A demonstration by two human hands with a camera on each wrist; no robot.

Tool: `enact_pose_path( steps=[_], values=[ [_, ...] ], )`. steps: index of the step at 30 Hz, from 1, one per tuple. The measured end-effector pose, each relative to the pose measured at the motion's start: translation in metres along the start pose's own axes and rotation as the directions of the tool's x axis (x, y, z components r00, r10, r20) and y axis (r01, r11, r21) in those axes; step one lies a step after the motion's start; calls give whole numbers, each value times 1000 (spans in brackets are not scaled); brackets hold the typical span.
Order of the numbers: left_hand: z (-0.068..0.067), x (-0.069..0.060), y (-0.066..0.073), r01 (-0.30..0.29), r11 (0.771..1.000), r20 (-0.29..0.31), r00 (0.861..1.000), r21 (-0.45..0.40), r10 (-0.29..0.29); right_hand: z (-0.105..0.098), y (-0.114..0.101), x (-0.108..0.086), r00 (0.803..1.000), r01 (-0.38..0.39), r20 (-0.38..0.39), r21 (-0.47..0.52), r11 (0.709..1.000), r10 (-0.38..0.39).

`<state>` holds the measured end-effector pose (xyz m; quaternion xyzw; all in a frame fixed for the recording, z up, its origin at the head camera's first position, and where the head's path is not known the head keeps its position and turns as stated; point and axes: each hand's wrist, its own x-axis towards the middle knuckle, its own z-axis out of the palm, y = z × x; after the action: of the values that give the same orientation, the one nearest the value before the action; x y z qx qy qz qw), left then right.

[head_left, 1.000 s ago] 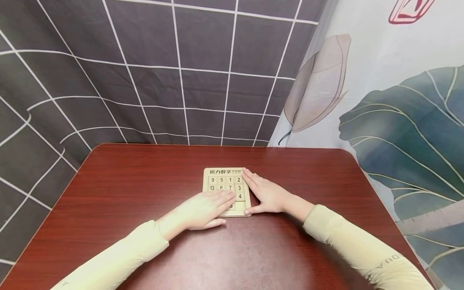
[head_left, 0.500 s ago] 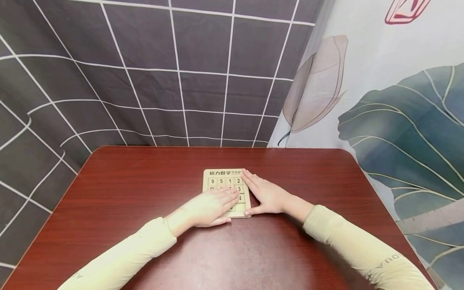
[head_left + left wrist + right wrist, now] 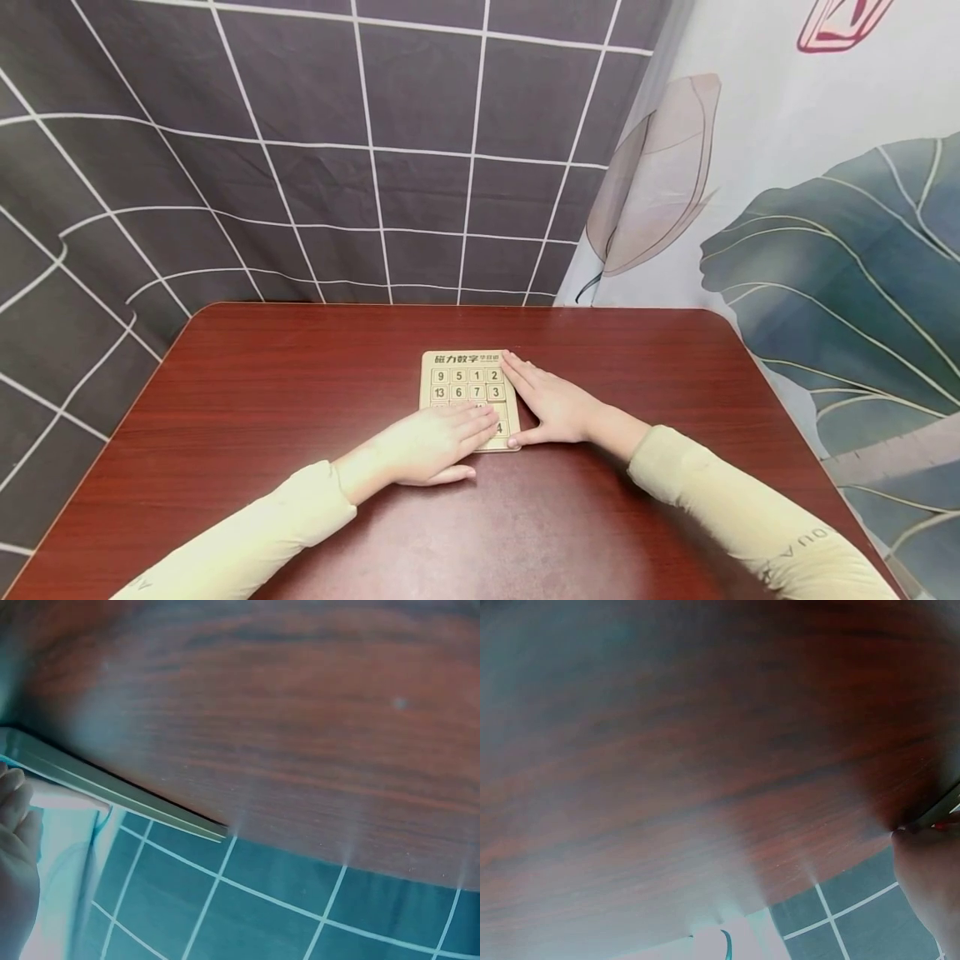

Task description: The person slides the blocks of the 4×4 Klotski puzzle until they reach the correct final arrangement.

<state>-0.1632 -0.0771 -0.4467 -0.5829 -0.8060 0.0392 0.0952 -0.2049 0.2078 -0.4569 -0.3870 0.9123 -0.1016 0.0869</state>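
Note:
A pale number-tile board (image 3: 462, 358) lies flat on the table, its side edge showing in the left wrist view (image 3: 120, 791). My left hand (image 3: 431, 444) rests palm down over its lower left part, fingers extended, with fingertips on the 4 tile (image 3: 500, 429) at bottom right. An empty slot (image 3: 500, 410) lies between that tile and the 3 tile (image 3: 495, 392). Against the board's right edge, my right hand (image 3: 555, 407) is spread, fingers at the top corner and thumb at the bottom one. Several lower tiles are hidden beneath the left hand.
The red-brown wooden table (image 3: 300, 367) extends around the board. A dark grey curtain with white grid lines (image 3: 420, 192) hangs behind it, and a white curtain with leaf prints (image 3: 780, 108) hangs at the right.
The 4 tile has slid down from the third row to the bottom row. My left hand moved up and right, then back down, uncovering the 13, 6 and 7 tiles. The right hand stayed put.

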Motion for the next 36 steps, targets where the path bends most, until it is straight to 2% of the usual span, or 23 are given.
enact_pose_path(
  steps=[6, 9, 12, 15, 20, 25, 30, 36],
  values=[
    [1, 9, -14, 87, 994, 38, 996, -65, -85, 0, 0, 0, 1000, -5, 7, 6, 1000, 5],
    [3, 14, -20, 124, 991, 54, 991, -59, -121, 1, -1, 0, 1000, -6, 8, 4, 1000, 6],
    [5, 18, -24, 137, 990, 62, 989, -37, -134, 1, -1, 0, 1000, -7, 10, -2, 1000, 7],
    [7, 19, -25, 141, 990, 68, 988, -27, -139, 1, -1, 1, 1000, -7, 11, -4, 1000, 7],
    [5, 18, -23, 144, 988, 76, 987, -56, -139, 1, 0, 1, 1000, -5, 8, -4, 1000, 5],
    [3, 13, -16, 112, 991, 61, 992, -79, -107, 0, 0, 1, 1000, -2, 6, 2, 1000, 2],
    [4, 7, -10, 88, 994, 77, 994, -61, -83, -1, -1, 0, 1000, -3, 3, 1, 1000, 3],
    [4, 8, -16, 87, 994, 54, 995, -65, -83, 1, 1, 0, 1000, -4, 6, -3, 1000, 4]
  ],
)
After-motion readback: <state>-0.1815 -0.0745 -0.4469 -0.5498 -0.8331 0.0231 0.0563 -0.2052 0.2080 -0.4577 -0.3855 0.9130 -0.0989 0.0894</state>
